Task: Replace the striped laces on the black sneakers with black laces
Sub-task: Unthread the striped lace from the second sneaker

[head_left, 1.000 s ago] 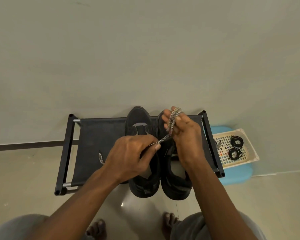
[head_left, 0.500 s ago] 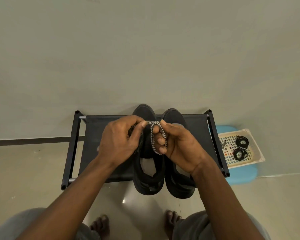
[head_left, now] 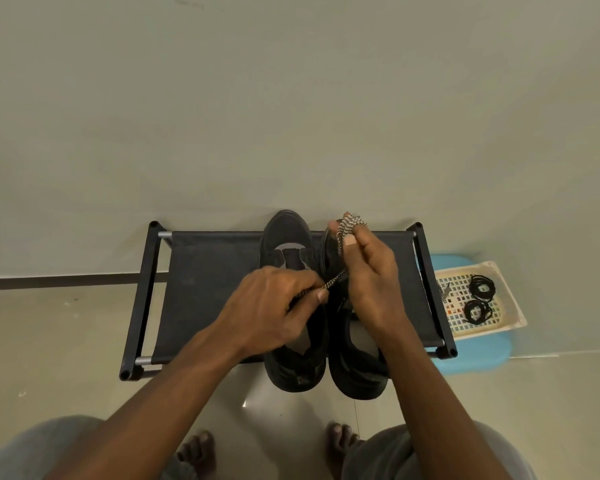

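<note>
One black-and-white striped woven lace (head_left: 347,226) is wound in loops round the raised fingers (head_left: 361,235) of the right hand (head_left: 371,282). Its free stretch is drawn taut down to the left hand (head_left: 267,306), where it is pinched between thumb and forefinger. The tension is probably kept so that the coil stays tidy for setting aside. Beneath the hands, two matte black sneakers (head_left: 288,237) are stood side by side, toes to the wall, on a black fabric shoe rack (head_left: 205,289) with a tubular frame. No lace is seen on the left one's tongue. Two coiled thin black laces (head_left: 482,289) are kept ready in a cream perforated plastic tray (head_left: 515,317) on a rounded blue stool (head_left: 471,362).
</note>
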`<state>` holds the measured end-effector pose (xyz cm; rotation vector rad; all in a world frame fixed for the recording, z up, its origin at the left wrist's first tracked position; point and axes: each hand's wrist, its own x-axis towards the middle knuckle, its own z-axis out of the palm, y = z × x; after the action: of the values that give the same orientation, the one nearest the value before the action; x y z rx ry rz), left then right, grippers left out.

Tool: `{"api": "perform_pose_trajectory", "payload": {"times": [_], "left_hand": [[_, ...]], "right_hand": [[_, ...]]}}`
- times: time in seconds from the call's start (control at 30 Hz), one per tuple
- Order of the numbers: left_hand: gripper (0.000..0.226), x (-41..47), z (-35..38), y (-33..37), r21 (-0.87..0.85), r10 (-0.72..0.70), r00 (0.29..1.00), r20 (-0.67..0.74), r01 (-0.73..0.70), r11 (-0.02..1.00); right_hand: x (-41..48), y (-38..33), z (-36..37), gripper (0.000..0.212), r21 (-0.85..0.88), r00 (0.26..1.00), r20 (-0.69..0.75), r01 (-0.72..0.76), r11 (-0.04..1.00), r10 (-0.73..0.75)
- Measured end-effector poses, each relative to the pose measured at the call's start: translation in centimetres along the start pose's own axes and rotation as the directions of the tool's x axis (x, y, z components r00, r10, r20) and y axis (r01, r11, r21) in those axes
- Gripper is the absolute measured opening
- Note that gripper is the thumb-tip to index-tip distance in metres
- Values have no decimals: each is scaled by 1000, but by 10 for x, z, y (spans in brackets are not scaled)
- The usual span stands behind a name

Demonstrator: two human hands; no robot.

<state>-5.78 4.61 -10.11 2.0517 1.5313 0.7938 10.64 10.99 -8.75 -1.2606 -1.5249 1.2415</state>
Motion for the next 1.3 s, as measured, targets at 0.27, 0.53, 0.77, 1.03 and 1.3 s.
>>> {"api": "perform_pose_trajectory", "payload": {"times": [0.27,0.53,0.77,1.03,1.3], "left_hand": [[17,2,-24,-13,-212,-180,919,-351,110,971],[30,1,-11,-31,-120,-349,909,-228,330,936],[33,2,21,-10,116,-181,983,3,180,977],[22,3,13,-7,82,-45,980,-195,62,995],[24,6,9,0,-373,-287,885,-367,143,917]], "right_hand": [[-12,-7,9,54,-80,916,375,-121,989,143],[-3,-17,4,46,523,896,356,-426,738,265],[3,-15,4,32,766,925,269,-374,523,269],[-5,-8,13,24,223,956,154,-278,934,248],[-7,-15,13,36,520,854,404,-509,686,328]]}}
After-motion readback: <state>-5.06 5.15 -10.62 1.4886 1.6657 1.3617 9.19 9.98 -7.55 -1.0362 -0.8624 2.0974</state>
